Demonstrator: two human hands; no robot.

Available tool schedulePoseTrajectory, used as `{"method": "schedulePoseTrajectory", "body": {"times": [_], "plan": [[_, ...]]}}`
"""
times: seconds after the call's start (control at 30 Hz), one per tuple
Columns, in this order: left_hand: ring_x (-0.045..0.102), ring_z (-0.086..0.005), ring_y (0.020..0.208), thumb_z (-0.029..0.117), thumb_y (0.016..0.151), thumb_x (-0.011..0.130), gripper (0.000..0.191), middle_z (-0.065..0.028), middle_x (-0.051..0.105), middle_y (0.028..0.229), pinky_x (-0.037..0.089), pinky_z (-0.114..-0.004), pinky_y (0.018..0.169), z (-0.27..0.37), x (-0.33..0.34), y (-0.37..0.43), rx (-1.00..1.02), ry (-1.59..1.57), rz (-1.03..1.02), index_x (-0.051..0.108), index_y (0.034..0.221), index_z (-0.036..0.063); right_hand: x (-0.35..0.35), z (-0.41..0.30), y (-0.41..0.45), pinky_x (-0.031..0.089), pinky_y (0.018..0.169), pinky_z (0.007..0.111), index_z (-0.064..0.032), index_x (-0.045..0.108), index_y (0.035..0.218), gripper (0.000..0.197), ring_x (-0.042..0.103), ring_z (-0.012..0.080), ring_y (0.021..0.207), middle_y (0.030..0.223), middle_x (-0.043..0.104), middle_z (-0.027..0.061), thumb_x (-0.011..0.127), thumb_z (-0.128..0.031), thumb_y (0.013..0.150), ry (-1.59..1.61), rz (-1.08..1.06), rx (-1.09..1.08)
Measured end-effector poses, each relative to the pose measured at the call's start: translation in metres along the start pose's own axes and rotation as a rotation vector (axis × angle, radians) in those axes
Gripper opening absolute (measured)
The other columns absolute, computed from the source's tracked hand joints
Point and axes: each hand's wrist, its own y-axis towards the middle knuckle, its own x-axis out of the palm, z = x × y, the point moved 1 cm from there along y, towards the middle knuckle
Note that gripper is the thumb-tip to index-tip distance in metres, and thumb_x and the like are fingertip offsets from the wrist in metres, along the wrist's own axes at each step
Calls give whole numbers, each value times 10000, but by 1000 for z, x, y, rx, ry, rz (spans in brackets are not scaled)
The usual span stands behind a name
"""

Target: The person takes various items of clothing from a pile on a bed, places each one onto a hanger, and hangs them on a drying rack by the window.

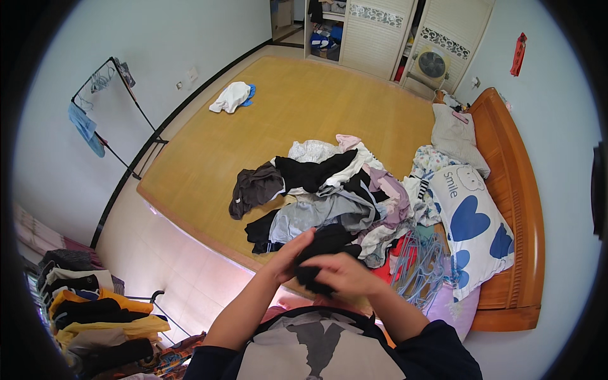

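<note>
A bunched black garment [327,242] is held in front of my body, above the near edge of the bed. Along its left side lies my left hand [290,254], with the fingers extended and part of the palm behind the cloth. My right hand [344,273] is curled over the lower part of the garment, slightly blurred. Just beyond both hands spreads a heap of clothes: light grey trousers [304,213], a black top [313,173], a dark grey-brown garment [256,187] and a mauve garment [389,190].
Blue wire hangers [418,266] lie tangled right of the heap, beside a heart-patterned pillow [470,228] and the wooden headboard [517,190]. A white garment [231,97] rests on the far mat. Hanging clothes [99,308] fill a rack at lower left; another rack [135,102] stands by the wall.
</note>
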Motion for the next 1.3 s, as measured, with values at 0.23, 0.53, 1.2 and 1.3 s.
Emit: {"method": "schedulePoseTrajectory", "body": {"times": [0.23, 0.53, 1.2, 1.3], "plan": [[576, -118, 913, -103, 737, 477, 521, -60, 602, 1057, 486, -223, 789, 22, 1, 3, 120, 144, 93, 580, 1219, 64, 38, 71, 7, 500, 798, 399, 10, 606, 1135, 336, 639, 366, 867, 966, 657, 218, 574, -192, 869, -480, -274, -37], [530, -101, 821, -89, 723, 395, 336, -36, 580, 929, 440, -220, 745, 70, -3, -27, 332, 327, 120, 628, 933, 31, -45, 90, -6, 466, 878, 363, -32, 546, 1156, 447, 575, 297, 1037, 1104, 541, 143, 725, -140, 761, -308, 556, -116], [524, -87, 1034, 64, 962, 469, 275, -27, 589, 1133, 386, -213, 924, 108, 20, -27, 686, 609, 192, 578, 1209, 8, -107, 12, 13, 432, 701, 223, 15, 629, 957, 192, 510, 58, 741, 772, 595, -14, 604, -171, 918, 9, 507, -277], [515, -53, 932, 115, 979, 481, 278, 8, 592, 1023, 382, -185, 869, 107, 22, -30, 708, 561, 250, 577, 1217, 10, -108, 7, 9, 435, 677, 228, 22, 641, 921, 202, 507, 56, 725, 748, 586, -21, 635, -178, 897, -38, 477, -222]]}}
